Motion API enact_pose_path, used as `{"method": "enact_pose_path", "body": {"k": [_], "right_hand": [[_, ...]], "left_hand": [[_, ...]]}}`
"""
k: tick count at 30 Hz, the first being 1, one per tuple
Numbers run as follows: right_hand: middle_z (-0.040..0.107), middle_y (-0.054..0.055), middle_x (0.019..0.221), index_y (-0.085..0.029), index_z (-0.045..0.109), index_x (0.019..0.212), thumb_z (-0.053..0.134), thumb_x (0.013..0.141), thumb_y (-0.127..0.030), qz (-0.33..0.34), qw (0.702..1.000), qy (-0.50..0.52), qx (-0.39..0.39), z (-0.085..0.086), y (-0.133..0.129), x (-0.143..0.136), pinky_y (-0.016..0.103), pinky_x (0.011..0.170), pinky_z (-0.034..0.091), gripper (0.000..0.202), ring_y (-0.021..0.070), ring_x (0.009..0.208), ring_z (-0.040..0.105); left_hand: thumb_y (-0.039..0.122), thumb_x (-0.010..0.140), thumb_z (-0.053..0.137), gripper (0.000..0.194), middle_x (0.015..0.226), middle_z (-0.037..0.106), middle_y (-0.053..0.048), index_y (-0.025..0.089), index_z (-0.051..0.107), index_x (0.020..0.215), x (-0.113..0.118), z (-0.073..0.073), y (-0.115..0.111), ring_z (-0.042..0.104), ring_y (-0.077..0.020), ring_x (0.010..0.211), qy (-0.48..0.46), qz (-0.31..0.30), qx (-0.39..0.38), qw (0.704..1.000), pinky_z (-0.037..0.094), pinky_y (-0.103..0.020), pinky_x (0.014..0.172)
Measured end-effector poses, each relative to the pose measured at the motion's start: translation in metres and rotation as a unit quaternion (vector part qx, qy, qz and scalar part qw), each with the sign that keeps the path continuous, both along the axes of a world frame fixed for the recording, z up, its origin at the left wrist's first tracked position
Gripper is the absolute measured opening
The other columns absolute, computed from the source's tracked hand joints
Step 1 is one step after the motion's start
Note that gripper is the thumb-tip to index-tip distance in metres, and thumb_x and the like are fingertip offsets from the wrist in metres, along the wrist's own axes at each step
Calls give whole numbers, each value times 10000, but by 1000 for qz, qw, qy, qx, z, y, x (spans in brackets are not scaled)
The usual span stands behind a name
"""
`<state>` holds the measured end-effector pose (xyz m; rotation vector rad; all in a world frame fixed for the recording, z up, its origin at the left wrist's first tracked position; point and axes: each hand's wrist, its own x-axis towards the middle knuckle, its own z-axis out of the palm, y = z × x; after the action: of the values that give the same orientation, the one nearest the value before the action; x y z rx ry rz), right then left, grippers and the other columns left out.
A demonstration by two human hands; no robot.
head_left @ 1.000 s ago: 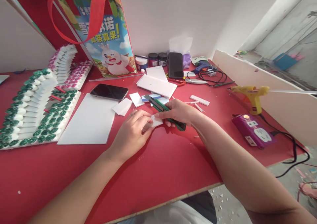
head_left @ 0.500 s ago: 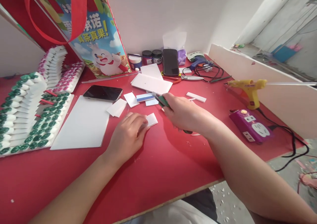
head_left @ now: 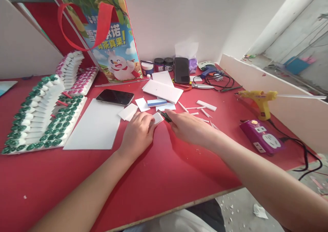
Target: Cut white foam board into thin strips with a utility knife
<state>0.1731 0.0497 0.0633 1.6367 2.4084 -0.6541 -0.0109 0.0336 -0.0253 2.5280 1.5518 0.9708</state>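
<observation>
1 white piece (head_left: 158, 118), flat; cutter (head_left: 166, 117) at its edge.

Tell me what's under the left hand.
A small white board piece pokes from under the left hand, near the utility knife in the right hand. Its other end and anything beneath the palm are hidden.

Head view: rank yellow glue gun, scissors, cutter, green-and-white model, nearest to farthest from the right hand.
1. Cutter, held in the right hand.
2. Scissors, beyond, toward the wall.
3. Yellow glue gun, to its right.
4. Green-and-white model, far left.
</observation>
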Motion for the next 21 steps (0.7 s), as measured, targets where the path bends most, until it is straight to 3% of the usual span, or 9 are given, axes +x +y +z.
{"method": "enact_pose_path", "body": {"k": [10, 17, 21], "right_hand": [[618, 38, 741, -202, 518, 1121, 373, 876, -102, 17, 1000, -12, 13, 4, 3, -5, 255, 539, 290, 301, 142, 464, 454], [636, 42, 783, -217, 516, 1090, 335, 929, -168, 12, 999, 7, -36, 4, 9, 0, 255, 475, 291, 247, 132, 417, 464], [652, 64, 863, -211, 509, 1127, 361, 920, -177, -13, 1000, -27, 2, 1, 16, 5, 262, 474, 305, 257, 114, 387, 447]], "left_hand": [[228, 945, 463, 108, 890, 649, -82, 201, 546, 882, 0, 2, 0, 593, -252, 831, -2, 0, -13, 1000, 476, -447, 888], [222, 946, 482, 88, 904, 649, -80, 211, 540, 881, -1, 0, 0, 603, -252, 866, -3, -2, -2, 1000, 485, -437, 875], [231, 947, 492, 90, 908, 651, -87, 206, 539, 875, -1, 0, 0, 595, -255, 867, -7, -4, 1, 1000, 488, -434, 860]]}}
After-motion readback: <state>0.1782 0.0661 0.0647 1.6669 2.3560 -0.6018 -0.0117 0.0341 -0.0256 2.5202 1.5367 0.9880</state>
